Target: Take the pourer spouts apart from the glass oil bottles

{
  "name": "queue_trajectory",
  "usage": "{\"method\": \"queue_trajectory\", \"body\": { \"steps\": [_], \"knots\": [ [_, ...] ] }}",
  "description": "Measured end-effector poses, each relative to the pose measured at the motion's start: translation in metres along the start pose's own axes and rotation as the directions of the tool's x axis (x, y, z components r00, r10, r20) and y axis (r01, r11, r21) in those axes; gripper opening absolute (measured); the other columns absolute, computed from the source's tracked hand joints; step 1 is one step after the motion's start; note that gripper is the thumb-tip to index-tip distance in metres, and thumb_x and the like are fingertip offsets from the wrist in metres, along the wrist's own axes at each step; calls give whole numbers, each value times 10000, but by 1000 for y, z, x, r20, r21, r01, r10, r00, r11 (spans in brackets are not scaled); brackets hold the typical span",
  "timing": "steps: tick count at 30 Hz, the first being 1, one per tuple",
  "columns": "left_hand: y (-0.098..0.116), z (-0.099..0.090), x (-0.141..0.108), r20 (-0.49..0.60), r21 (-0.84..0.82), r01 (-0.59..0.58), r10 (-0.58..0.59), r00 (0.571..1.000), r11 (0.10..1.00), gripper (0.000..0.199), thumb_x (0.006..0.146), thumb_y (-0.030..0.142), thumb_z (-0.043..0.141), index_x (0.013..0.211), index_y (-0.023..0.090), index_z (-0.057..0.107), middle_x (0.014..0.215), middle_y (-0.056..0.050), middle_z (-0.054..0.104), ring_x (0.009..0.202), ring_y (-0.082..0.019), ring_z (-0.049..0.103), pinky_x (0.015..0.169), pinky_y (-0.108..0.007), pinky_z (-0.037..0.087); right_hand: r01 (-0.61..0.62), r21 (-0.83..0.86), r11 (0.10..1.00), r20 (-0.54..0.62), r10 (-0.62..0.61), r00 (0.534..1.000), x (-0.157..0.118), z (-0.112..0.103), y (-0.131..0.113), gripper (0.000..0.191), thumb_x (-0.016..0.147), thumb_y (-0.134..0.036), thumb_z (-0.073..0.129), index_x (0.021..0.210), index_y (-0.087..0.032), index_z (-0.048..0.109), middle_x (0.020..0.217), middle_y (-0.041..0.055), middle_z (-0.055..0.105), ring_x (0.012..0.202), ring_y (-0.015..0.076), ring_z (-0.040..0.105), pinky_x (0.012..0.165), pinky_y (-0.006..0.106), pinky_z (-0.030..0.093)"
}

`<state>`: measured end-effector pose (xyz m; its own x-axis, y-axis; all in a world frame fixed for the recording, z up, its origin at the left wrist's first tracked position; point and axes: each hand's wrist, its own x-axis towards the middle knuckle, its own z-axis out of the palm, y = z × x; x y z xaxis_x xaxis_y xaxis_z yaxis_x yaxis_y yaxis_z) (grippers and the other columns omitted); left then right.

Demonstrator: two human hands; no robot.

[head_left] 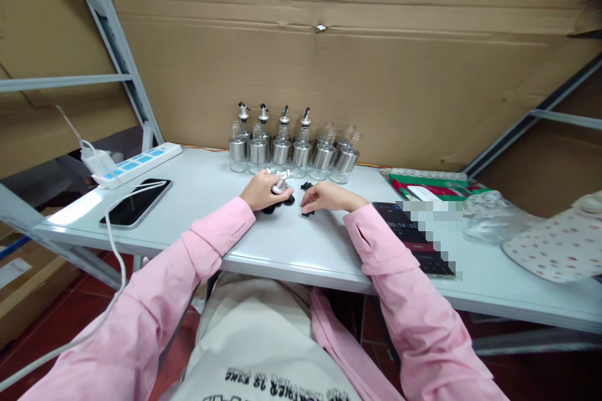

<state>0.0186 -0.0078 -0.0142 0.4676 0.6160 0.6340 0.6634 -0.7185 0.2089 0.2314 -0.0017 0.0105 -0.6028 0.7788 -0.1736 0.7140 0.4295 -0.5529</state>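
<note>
One power strip (pixel 141 165) lies at left, then a phone (pixel 136 205) crossed by a cable (pixel 111 216). The left hand (pixel 258 191) pinches a spout (pixel 281 183) above black rings (pixel 288 200); bottles (pixel 301 154) crowd behind. The right hand (pixel 324 197) has fingertips drawn together at black parts (pixel 307 186); I cannot tell its grip. Beyond: another phone (pixel 405 235), clear plastic (pixel 496 224), dotted cloth (pixel 559 247).
</note>
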Motion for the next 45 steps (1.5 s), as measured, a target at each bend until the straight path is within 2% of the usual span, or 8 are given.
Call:
{"method": "queue_trajectory", "body": {
  "steps": [9, 16, 23, 28, 36, 39, 42, 45],
  "knots": [
    [0, 0, 0, -1, -7, 7, -7, 1000, 1000, 293, 777, 430, 557, 645, 170, 579, 547, 16, 560, 542, -122, 485, 685, -276, 397, -93, 16, 996, -2, 93, 996, 1, 0, 2, 368, 653, -442, 662, 862, -141, 693, 639, 20, 625, 522, 89, 477, 476, 200, 365],
    [0, 0, 0, 4, -12, 2, -2, 1000, 1000, 290, 776, 427, 560, 642, 171, 575, 551, 12, 564, 552, -128, 492, 671, -277, 393, -45, 21, 999, 41, 44, 998, 0, -3, 4, 360, 599, -394, 722, 865, -154, 685, 676, 10, 641, 553, 89, 514, 511, 193, 383],
    [0, 0, -1, -7, -13, -10, 10, 1000, 1000, 285, 774, 424, 563, 635, 175, 566, 543, 12, 556, 574, -137, 501, 666, -274, 394, -84, 60, 995, 34, 82, 996, -2, -7, 11, 420, 606, -416, 719, 917, -140, 657, 683, 20, 641, 537, 92, 519, 491, 203, 404],
    [0, 0, -1, 8, -8, 2, -1, 1000, 1000, 290, 779, 432, 554, 641, 177, 568, 539, 12, 549, 582, -140, 506, 671, -275, 395, -123, 91, 988, 73, 117, 990, -6, -10, 14, 533, 520, -391, 783, 978, -160, 638, 735, 14, 647, 520, 86, 538, 520, 217, 437],
    [2, -1, -1, 13, -14, 10, -9, 1000, 1000, 295, 780, 436, 548, 638, 179, 569, 549, 12, 560, 577, -138, 512, 674, -278, 399, -122, 123, 985, 11, 122, 992, -2, -6, 13, 457, 516, -292, 797, 929, -162, 653, 714, -5, 642, 593, 117, 605, 603, 230, 485],
    [1, -1, 0, 19, -20, 16, -15, 1000, 1000, 287, 779, 430, 552, 642, 179, 573, 558, 10, 568, 587, -139, 521, 684, -280, 400, -139, 151, 979, 14, 138, 990, -3, -3, 7, 390, 585, -356, 767, 902, -158, 655, 700, 5, 653, 572, 116, 609, 577, 221, 486],
    [2, -1, 0, 32, -26, 23, -23, 999, 999, 282, 774, 428, 558, 650, 175, 578, 577, 5, 583, 583, -137, 523, 698, -285, 401, -146, 140, 979, -4, 148, 989, -3, 0, -2, 294, 689, -425, 685, 781, -147, 656, 606, 10, 640, 522, 115, 598, 555, 224, 477],
    [2, -1, 0, 33, -25, 29, -28, 999, 999, 284, 772, 434, 558, 662, 174, 584, 601, -2, 598, 591, -139, 527, 699, -285, 403, -141, 132, 981, -16, 144, 989, -2, 3, -8, 255, 698, -395, 687, 706, -143, 649, 571, 10, 630, 495, 113, 583, 543, 228, 472]
  ]
}}
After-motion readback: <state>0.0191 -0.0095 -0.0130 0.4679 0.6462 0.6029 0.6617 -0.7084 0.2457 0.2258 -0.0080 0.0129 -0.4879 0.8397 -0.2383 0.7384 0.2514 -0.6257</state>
